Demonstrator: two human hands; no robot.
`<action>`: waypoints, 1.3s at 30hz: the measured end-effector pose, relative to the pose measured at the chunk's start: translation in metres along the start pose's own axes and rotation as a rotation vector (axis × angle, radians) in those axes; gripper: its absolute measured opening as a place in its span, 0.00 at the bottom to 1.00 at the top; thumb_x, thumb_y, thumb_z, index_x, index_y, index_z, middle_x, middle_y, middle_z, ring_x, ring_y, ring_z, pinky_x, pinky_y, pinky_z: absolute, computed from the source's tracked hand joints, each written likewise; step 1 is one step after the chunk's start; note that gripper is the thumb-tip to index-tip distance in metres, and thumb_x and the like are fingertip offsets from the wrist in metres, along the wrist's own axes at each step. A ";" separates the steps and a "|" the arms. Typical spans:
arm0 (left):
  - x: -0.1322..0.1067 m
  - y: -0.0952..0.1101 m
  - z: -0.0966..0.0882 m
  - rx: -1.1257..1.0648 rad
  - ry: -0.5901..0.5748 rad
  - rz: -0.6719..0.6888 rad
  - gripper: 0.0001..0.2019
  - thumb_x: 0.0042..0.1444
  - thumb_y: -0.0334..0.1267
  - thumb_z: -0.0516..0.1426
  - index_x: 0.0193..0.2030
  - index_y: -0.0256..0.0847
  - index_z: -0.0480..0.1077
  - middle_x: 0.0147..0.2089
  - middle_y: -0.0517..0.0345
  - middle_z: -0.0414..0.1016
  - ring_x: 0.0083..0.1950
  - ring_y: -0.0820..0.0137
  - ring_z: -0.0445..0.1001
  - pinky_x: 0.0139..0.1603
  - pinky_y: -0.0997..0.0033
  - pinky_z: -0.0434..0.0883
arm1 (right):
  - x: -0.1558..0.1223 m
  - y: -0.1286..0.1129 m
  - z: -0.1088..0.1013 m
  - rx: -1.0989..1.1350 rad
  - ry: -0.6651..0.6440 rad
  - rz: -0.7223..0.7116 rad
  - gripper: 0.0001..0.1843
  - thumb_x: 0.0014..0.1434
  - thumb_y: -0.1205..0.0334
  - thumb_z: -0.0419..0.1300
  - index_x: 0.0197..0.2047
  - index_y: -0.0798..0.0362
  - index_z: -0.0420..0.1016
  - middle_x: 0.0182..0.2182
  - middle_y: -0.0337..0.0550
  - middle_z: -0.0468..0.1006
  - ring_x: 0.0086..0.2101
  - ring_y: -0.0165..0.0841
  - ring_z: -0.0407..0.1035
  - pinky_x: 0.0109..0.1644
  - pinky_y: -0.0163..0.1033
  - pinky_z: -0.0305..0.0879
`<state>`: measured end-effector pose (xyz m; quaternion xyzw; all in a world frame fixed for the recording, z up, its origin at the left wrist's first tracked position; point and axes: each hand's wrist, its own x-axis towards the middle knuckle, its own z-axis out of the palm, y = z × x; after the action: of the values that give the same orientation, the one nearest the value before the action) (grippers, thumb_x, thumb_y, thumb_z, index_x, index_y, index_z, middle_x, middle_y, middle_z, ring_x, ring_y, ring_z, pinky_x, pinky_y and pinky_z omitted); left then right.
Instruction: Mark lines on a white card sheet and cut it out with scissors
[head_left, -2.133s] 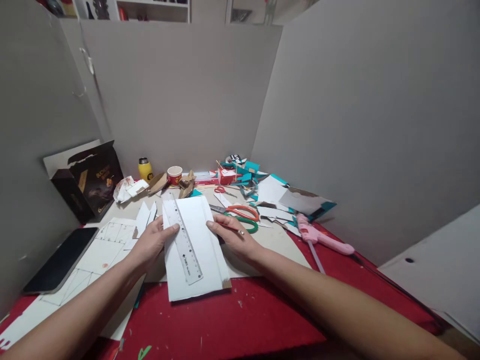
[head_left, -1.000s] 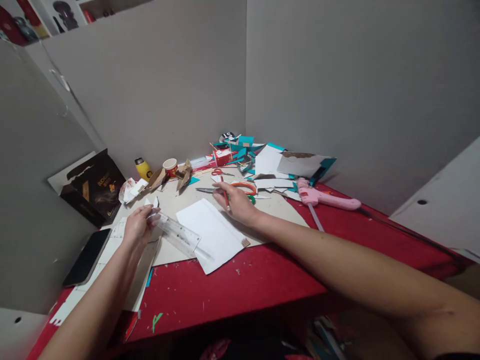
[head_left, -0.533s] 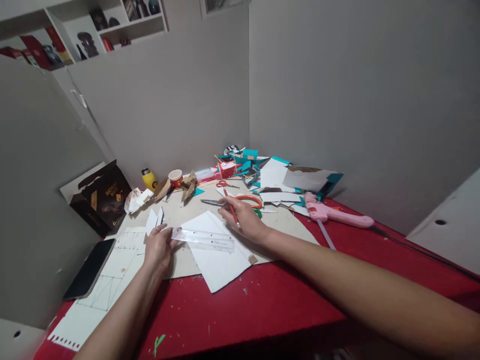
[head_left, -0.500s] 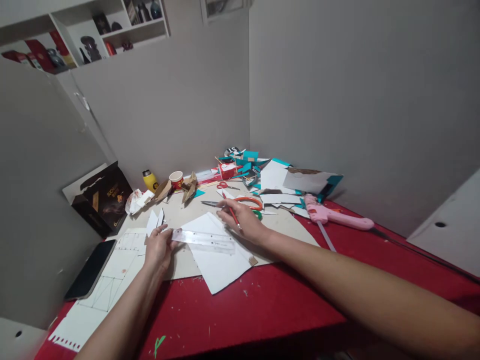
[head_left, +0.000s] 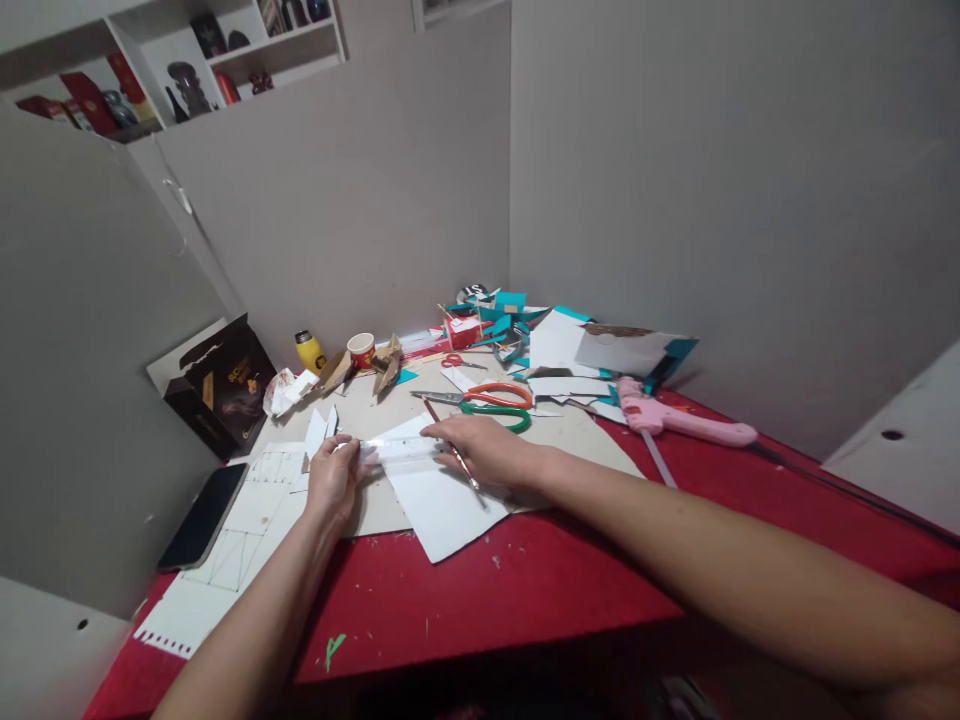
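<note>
A clear ruler (head_left: 401, 449) lies across the upper part of a white sheet of card (head_left: 442, 510). My left hand (head_left: 334, 474) pinches the ruler's left end between thumb and fingers. At the ruler's other end is my right hand (head_left: 480, 448), closed round a red pencil (head_left: 463, 466) that slants across its fingers; those fingertips also meet the ruler. Just beyond my right hand rest large scissors (head_left: 499, 396) with one orange and one green handle. Left of my left hand is a sheet with drawn lines (head_left: 247, 540).
A pink glue gun (head_left: 675, 415) lies at right with its cord. Behind are small red scissors (head_left: 457, 360), a paper cup (head_left: 361, 350), a yellow bottle (head_left: 309, 352) and paper scraps. A phone (head_left: 202, 515) and a dark box (head_left: 225, 390) are at left. The tablecloth (head_left: 420, 620) is red.
My right hand has come down from near the scissors onto the ruler's right end, still with the pencil, uncovering the orange and green handles. The view has shifted slightly.
</note>
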<state>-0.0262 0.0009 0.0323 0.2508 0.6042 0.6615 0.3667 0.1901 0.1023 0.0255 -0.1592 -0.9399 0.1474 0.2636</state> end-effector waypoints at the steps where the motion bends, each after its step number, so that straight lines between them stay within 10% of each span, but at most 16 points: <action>1: -0.001 0.001 -0.001 0.026 -0.029 -0.007 0.17 0.62 0.41 0.58 0.56 0.40 0.67 0.56 0.49 0.71 0.50 0.61 0.74 0.47 0.53 0.74 | 0.000 0.003 -0.001 -0.014 -0.005 -0.006 0.16 0.58 0.67 0.61 0.51 0.57 0.76 0.42 0.55 0.81 0.43 0.45 0.73 0.45 0.44 0.66; 7: -0.009 0.002 -0.001 0.171 -0.187 -0.051 0.16 0.62 0.41 0.58 0.55 0.39 0.68 0.54 0.50 0.72 0.48 0.62 0.75 0.46 0.54 0.75 | 0.001 0.022 -0.002 -0.056 0.020 0.023 0.17 0.60 0.68 0.58 0.52 0.55 0.76 0.45 0.55 0.81 0.44 0.44 0.74 0.47 0.45 0.67; 20: 0.011 -0.007 0.006 0.197 -0.046 0.010 0.17 0.62 0.41 0.58 0.56 0.39 0.68 0.56 0.49 0.71 0.50 0.61 0.74 0.47 0.53 0.74 | 0.002 0.039 -0.005 -0.087 0.136 0.244 0.26 0.58 0.70 0.59 0.60 0.48 0.69 0.49 0.51 0.78 0.49 0.47 0.72 0.51 0.52 0.68; 26: 0.008 -0.001 0.002 0.338 -0.205 -0.044 0.15 0.62 0.41 0.58 0.54 0.39 0.69 0.53 0.50 0.73 0.47 0.63 0.75 0.45 0.55 0.75 | -0.001 0.042 -0.007 -0.086 0.091 0.272 0.24 0.57 0.71 0.57 0.57 0.50 0.71 0.45 0.50 0.80 0.46 0.46 0.73 0.48 0.50 0.69; 39: 0.008 0.015 -0.034 0.766 -0.341 0.301 0.19 0.41 0.31 0.68 0.43 0.49 0.80 0.47 0.48 0.80 0.49 0.52 0.73 0.54 0.53 0.65 | -0.003 0.041 -0.014 -0.164 -0.042 0.278 0.25 0.56 0.76 0.52 0.57 0.58 0.73 0.48 0.57 0.79 0.49 0.48 0.70 0.52 0.51 0.66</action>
<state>-0.0598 -0.0133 0.0412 0.5591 0.6933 0.3853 0.2416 0.2088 0.1412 0.0206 -0.3055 -0.9231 0.1082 0.2070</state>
